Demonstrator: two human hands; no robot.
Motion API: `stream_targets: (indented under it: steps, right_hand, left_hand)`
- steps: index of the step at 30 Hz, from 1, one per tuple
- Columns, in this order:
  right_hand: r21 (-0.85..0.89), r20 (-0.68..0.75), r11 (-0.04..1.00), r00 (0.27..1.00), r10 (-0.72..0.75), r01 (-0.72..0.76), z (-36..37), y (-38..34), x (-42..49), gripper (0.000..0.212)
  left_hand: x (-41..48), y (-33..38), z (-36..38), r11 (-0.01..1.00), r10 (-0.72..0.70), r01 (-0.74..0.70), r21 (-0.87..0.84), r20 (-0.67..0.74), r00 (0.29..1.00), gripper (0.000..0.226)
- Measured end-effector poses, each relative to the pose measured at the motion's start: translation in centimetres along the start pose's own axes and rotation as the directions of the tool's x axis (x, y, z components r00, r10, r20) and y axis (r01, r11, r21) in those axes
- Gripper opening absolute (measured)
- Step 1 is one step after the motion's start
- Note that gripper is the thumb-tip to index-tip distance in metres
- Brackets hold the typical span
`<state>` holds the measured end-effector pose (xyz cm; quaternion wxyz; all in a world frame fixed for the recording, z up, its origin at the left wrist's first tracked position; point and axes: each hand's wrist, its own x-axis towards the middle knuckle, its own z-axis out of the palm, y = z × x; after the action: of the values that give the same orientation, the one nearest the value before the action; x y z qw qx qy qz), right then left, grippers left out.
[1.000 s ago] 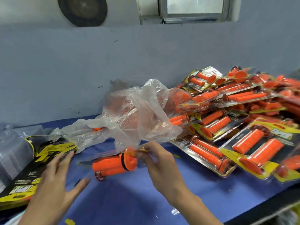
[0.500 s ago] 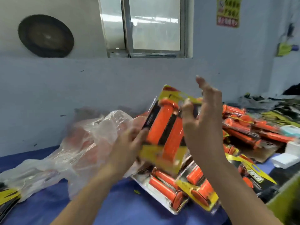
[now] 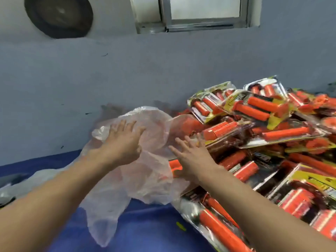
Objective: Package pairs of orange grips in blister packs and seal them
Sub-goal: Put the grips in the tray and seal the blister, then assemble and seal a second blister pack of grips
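A big heap of sealed blister packs with orange grips fills the right half of the blue table. One pack lies on top of the heap near the wall. A crumpled clear plastic bag with loose orange grips inside lies left of the heap. My left hand rests flat on top of the bag with fingers spread. My right hand reaches with straight fingers to the bag's right edge, beside the heap, and holds nothing. An orange grip shows just left of my right hand.
The blue table top runs to a grey wall close behind the bag. A window and a dark round disc are high on the wall. More clear plastic lies at the far left edge.
The blister pack that both hands held up half a second ago is out of them and on the heap. Both hands have moved down and left to the plastic bag.
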<state>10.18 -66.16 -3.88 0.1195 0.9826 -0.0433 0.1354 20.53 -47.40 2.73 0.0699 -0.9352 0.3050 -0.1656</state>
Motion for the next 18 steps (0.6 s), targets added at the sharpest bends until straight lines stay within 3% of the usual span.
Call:
stream_targets:
  steps: [4, 7, 9, 11, 12, 13, 14, 15, 16, 17, 18]
  right_hand:
    - [-0.133, 0.151, 0.991, 0.988, -0.013, 0.033, 3.3, 0.8, 1.7, 0.051]
    - [-0.175, 0.169, 0.984, 0.985, 0.042, -0.012, 2.9, 2.2, 1.8, 0.043]
    - [-0.215, 0.205, 0.975, 0.974, 0.093, -0.048, 1.9, 3.0, 1.3, 0.041]
    - [-0.186, 0.199, 0.981, 0.976, 0.091, -0.053, 0.8, 3.6, 1.0, 0.038]
    - [-0.051, 0.158, 0.996, 0.984, 0.080, -0.072, -0.1, 3.4, 1.0, 0.037]
    - [0.213, 0.064, 0.972, 0.994, 0.084, -0.096, -1.2, 3.0, 1.1, 0.036]
    - [0.547, -0.024, 0.831, 0.991, 0.134, -0.099, -2.7, 2.2, 1.2, 0.035]
    - [0.806, -0.064, 0.589, 0.981, 0.185, -0.059, -4.4, 1.1, 1.6, 0.042]
    - [0.936, -0.052, 0.349, 0.971, 0.232, -0.034, -5.9, 0.1, 2.1, 0.067]
    - [0.968, -0.019, 0.249, 0.971, 0.240, -0.043, -7.0, -1.0, 2.6, 0.091]
    - [0.950, 0.014, 0.302, 0.975, 0.222, -0.083, -7.5, -2.3, 3.0, 0.105]
  left_hand:
    - [1.0, -4.7, 2.7, 0.916, 0.110, -0.126, 0.381, 0.066, 0.992, 0.073]
    - [2.0, -5.8, 2.4, 0.837, 0.211, -0.169, 0.521, -0.022, 0.977, 0.030]
    - [2.5, -6.0, 0.8, 0.932, 0.217, -0.131, 0.337, -0.232, 0.948, 0.019]
    - [3.1, -5.8, -2.3, 0.996, 0.061, -0.083, -0.032, -0.439, 0.897, 0.020]
    - [3.6, -5.6, -4.0, 0.981, -0.016, -0.078, -0.176, -0.482, 0.876, 0.021]
    - [4.3, -5.3, -5.7, 0.963, -0.050, -0.091, -0.252, -0.503, 0.863, 0.021]
    - [4.9, -4.9, -7.3, 0.946, -0.055, -0.120, -0.302, -0.513, 0.857, 0.022]
    - [5.3, -4.2, -8.7, 0.927, -0.054, -0.149, -0.343, -0.517, 0.854, 0.022]
    - [5.5, -3.5, -10.1, 0.909, -0.055, -0.174, -0.379, -0.521, 0.852, 0.021]
    - [5.5, -2.9, -11.1, 0.888, -0.061, -0.191, -0.418, -0.519, 0.853, 0.022]
    - [5.4, -2.4, -11.8, 0.867, -0.071, -0.199, -0.456, -0.510, 0.857, 0.023]
